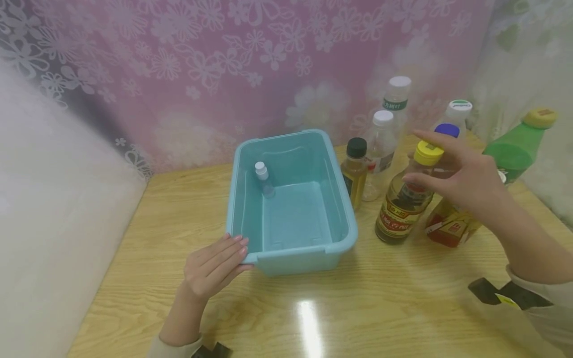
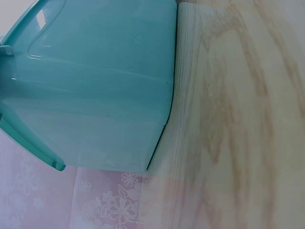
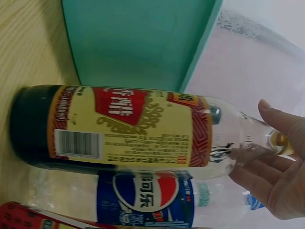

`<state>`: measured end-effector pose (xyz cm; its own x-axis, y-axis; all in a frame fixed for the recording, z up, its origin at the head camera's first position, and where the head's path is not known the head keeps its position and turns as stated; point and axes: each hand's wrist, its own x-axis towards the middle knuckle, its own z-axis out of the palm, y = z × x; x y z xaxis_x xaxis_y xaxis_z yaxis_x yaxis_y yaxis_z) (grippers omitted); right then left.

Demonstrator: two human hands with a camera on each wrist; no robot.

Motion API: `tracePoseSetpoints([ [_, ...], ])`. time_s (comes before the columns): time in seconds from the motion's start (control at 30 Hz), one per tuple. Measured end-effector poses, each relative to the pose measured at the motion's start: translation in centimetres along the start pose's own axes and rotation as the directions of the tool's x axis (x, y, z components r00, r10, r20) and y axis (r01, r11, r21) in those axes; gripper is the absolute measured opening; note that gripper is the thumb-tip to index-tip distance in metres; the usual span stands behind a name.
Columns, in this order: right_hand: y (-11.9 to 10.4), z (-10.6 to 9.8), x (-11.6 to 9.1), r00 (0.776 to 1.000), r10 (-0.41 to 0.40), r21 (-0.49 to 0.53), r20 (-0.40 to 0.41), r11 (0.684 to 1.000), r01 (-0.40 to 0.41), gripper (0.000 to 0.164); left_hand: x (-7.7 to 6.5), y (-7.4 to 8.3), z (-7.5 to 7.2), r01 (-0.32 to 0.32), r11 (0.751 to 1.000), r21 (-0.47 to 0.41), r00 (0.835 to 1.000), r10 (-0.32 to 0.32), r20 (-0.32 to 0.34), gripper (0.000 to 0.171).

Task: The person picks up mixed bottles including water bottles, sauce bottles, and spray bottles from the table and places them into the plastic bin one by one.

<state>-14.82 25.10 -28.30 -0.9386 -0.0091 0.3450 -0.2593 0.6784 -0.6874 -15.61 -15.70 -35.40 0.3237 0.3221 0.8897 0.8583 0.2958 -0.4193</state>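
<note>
My left hand (image 1: pixel 217 266) grips the near left corner of a light blue plastic bin (image 1: pixel 291 256), fingers over the rim and thumb against the outside. The left wrist view shows only the bin's outer wall (image 2: pixel 109 86), not the hand. My right hand (image 1: pixel 470 174) is around the neck of a sauce bottle (image 3: pixel 128 126) with a yellow cap and dark contents. Thumb and fingers are spread on either side of the neck, with a gap at the thumb. That bottle stands upright on the table. Inside the bin, a small clear bottle (image 1: pixel 264 180) with a white cap leans at the left wall.
Right of the bin stand a dark-capped bottle (image 1: pixel 355 174), clear white-capped bottles (image 1: pixel 380 154), a green bottle (image 1: pixel 515 149) and a red-based bottle (image 1: pixel 447 228). A blue-labelled cola bottle (image 3: pixel 147 198) is beside the sauce bottle. Flowered cloth (image 1: pixel 201 99) hangs behind the wooden table (image 1: pixel 179 214).
</note>
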Motion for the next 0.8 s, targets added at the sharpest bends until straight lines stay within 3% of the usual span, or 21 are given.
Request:
tracePoseSetpoints([
  [0.1,0.3,0.4,-0.3,1.0,-0.018,0.038,0.008,0.999,0.017,0.078,0.0,0.0,0.0,0.001,1.0,0.003,1.0,-0.001,0.004,0.018],
  [0.4,0.8,1.0,-0.7,0.978,-0.208,0.014,0.014,0.978,0.208,0.092,0.0,0.0,-0.1,0.011,1.0,0.011,1.0,-0.011,0.015,0.018],
  [0.57,0.9,0.9,-0.8,0.973,-0.215,0.069,0.08,0.975,0.21,0.086,0.0,0.0,-0.1,0.008,1.0,0.013,1.0,-0.008,0.009,0.018],
  [0.67,1.2,1.3,-0.8,0.95,-0.299,0.097,0.09,0.952,0.29,0.079,0.0,0.0,-0.1,0.007,1.0,0.014,1.0,-0.007,0.009,0.018],
  [0.8,1.7,2.0,-0.9,0.886,-0.464,0.086,-0.003,0.882,0.463,0.064,0.0,0.0,0.0,0.006,1.0,0.01,1.0,-0.007,0.007,0.018],
])
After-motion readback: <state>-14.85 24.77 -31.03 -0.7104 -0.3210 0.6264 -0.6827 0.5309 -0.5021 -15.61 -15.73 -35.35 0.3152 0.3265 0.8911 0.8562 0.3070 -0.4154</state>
